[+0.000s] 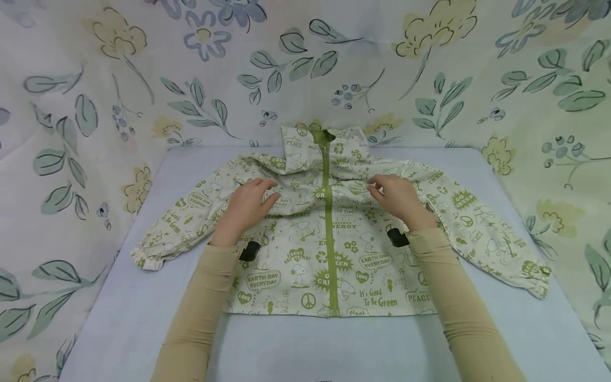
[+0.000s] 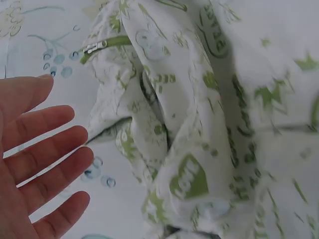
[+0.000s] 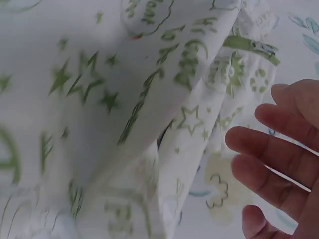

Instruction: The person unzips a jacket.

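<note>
A white jacket (image 1: 296,265) with green print lies spread out on the table, its green zipper (image 1: 329,233) running down the middle. The collar points toward the back wall, and both sleeves angle outward. Over the left chest part is my left hand (image 1: 249,204), with its fingers spread and nothing held, as the left wrist view shows. On the other side of the zipper, my right hand (image 1: 398,199) hovers over the chest with loosely bent fingers, holding nothing. Folds cross the jacket's chest between the two hands.
A pale table (image 1: 315,350) carries the jacket. Floral cloth (image 1: 305,69) hangs behind and at both sides. Dark bands (image 1: 398,237) sit at the wrists, next to the beige sleeves (image 1: 191,313).
</note>
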